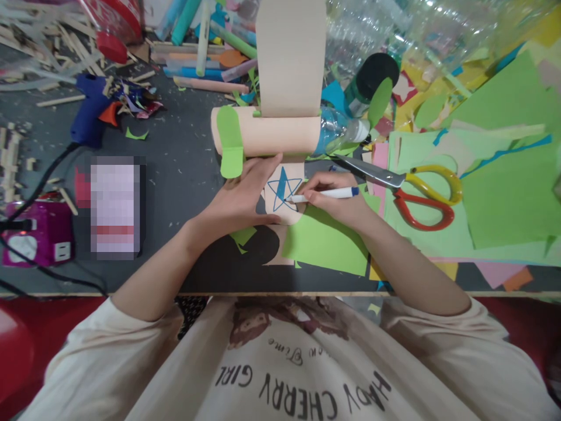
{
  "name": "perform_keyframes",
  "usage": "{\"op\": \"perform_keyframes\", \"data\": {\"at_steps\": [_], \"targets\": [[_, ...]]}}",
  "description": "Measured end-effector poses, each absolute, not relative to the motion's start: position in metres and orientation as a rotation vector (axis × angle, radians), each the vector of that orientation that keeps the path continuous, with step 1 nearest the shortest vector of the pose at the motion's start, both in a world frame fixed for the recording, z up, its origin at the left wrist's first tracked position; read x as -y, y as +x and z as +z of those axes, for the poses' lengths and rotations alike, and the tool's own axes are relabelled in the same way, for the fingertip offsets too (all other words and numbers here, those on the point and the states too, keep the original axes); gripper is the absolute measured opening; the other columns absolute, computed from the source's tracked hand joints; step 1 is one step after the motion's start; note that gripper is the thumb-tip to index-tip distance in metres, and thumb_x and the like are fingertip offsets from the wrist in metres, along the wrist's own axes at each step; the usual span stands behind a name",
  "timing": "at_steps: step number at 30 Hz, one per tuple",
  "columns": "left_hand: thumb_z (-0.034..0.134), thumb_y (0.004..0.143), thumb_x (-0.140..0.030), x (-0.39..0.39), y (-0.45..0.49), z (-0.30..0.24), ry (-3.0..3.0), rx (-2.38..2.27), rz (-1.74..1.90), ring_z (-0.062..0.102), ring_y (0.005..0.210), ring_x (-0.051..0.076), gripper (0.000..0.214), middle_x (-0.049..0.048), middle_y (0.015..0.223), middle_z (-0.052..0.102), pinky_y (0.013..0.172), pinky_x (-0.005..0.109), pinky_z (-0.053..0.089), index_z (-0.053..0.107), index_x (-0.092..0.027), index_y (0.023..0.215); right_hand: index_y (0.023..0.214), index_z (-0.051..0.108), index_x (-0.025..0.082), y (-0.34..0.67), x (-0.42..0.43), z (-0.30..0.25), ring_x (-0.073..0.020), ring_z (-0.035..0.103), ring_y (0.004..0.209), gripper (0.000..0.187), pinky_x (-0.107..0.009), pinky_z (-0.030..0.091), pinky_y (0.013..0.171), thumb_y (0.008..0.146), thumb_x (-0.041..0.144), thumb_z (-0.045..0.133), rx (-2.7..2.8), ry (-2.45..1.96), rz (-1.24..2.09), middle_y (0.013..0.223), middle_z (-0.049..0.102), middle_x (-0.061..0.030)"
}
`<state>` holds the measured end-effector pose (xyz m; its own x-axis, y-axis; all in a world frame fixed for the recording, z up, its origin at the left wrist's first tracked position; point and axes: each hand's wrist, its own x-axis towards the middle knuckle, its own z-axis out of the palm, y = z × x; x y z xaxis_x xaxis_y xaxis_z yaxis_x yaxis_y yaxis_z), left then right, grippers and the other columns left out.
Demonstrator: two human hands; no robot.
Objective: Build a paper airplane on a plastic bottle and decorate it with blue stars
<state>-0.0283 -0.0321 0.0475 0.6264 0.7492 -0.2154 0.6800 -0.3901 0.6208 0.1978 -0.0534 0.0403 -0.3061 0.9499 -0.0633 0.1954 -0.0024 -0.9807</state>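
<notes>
My right hand (339, 199) grips a white marker pen (326, 194) with a blue end. The marker's tip touches a blue five-pointed star (283, 186) drawn on a peach paper flap (287, 217). Part of the star is filled in blue. My left hand (239, 196) lies open, fingers and thumb spread, at the left side of this flap. Just beyond it lies a plastic bottle (331, 131) wrapped in peach paper (276, 133), with a green strip (228, 137) near its left end. Another peach flap (290, 55) extends from the bottle's far side.
Scissors (401, 181) with yellow and red handles lie right of my right hand on green paper sheets (504, 210). A blue glue gun (90, 111) and a pixelated object (114, 207) lie at left. Paper rolls (201, 58), sticks and clear bottles (372, 29) crowd the far side.
</notes>
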Motion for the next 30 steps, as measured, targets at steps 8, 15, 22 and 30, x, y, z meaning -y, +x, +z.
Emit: {"op": "perform_keyframes", "data": {"at_steps": [8,15,22,30], "targets": [[0.073,0.074,-0.063,0.0314,-0.0285,0.0467,2.149,-1.116,0.123,0.017,0.151,0.042,0.109,0.0132,0.162,0.025,0.120,0.053,0.027,0.016,-0.023,0.158,0.068,0.064,0.019,0.1973,0.0497,0.0365,-0.0103,0.053,0.054,0.016,-0.025,0.038,0.052,0.080,0.028,0.068,1.514,-1.207,1.241,0.061,0.062,0.0015],[0.073,0.075,-0.060,0.0318,-0.0273,0.0499,2.142,-1.125,0.095,0.016,0.152,0.041,0.108,0.0131,0.163,0.023,0.121,0.052,0.025,0.015,-0.023,0.158,0.073,0.065,0.018,0.1959,0.0505,0.0358,-0.0081,0.051,0.049,0.017,-0.023,0.038,0.047,0.082,0.032,0.069,1.442,-1.186,1.269,0.060,0.062,0.0027],[0.075,0.074,-0.059,0.0314,-0.0267,0.0492,2.156,-1.123,0.101,0.017,0.151,0.041,0.110,0.0146,0.163,0.024,0.120,0.052,0.028,0.015,-0.020,0.158,0.074,0.066,0.018,0.1939,0.0510,0.0366,-0.0080,0.053,0.049,0.014,-0.023,0.042,0.050,0.083,0.029,0.069,1.422,-1.142,1.289,0.060,0.065,0.0024],[0.075,0.075,-0.055,0.0318,-0.0273,0.0495,2.154,-1.128,0.101,0.016,0.152,0.041,0.108,0.0136,0.163,0.025,0.121,0.053,0.025,0.015,-0.021,0.158,0.071,0.065,0.018,0.1936,0.0513,0.0378,-0.0087,0.055,0.051,0.018,-0.024,0.044,0.053,0.081,0.031,0.071,1.418,-1.146,1.287,0.059,0.064,0.0023]]}}
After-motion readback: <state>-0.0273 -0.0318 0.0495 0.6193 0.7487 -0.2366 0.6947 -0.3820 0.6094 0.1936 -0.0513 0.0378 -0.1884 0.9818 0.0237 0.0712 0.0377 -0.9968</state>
